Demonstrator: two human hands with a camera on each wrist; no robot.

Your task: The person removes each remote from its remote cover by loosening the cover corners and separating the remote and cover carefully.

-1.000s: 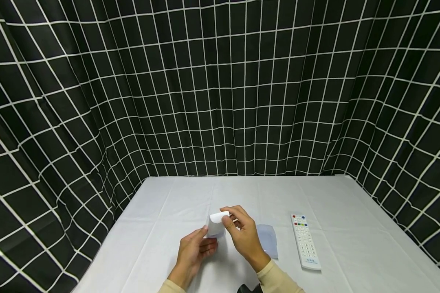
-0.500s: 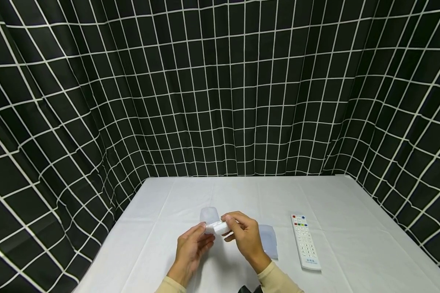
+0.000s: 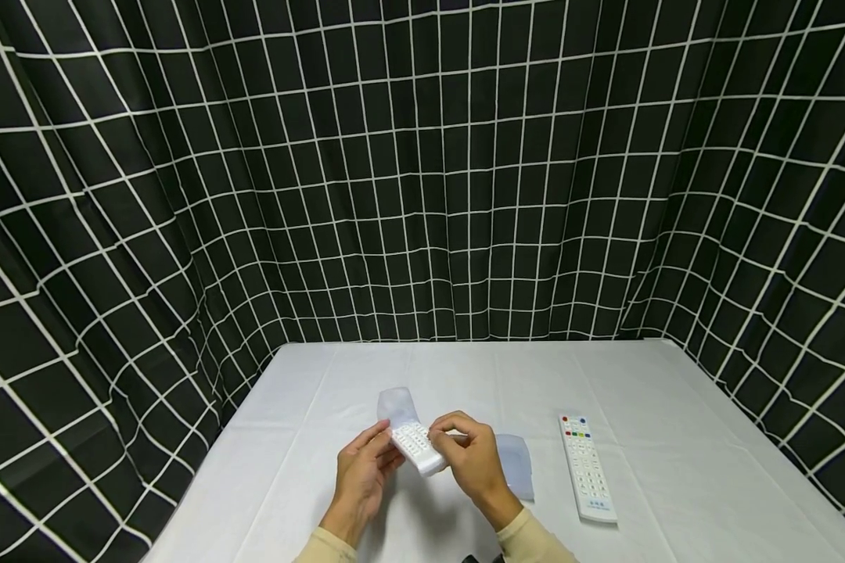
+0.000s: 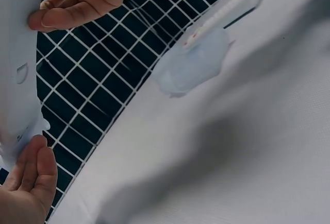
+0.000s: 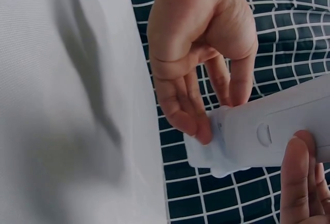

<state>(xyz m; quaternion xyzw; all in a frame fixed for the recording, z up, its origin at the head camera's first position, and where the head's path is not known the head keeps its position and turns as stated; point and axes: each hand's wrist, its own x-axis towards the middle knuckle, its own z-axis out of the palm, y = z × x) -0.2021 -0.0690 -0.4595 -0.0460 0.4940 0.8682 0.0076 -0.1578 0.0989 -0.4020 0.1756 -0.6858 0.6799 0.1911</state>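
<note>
Backdrop: black curtain with white grid, hanging in soft folds behind and both sides. Below it the table, white cloth, matte, faint crease lines.

Second remote lies flat on the cloth, well right of the hands, long axis running away from me, buttons up. Clear cover, soft translucent sleeve, lies flat between it and the right hand.

Held remote: white hard plastic, slim bar, rows of small buttons facing up, raised above the cloth at table centre, between both hands. Long axis is diagonal, far end up-left, near end down-right. Its far end sits inside a translucent sleeve, floppy, rounded tip.

Left hand: fingers curled, pinching the remote's left edge near the sleeve mouth. Right hand: thumb and fingers curled round the near end. I judge both about equally near; the left is closer to the sleeve.

Right wrist view shows the smooth back with a moulded latch.
</note>
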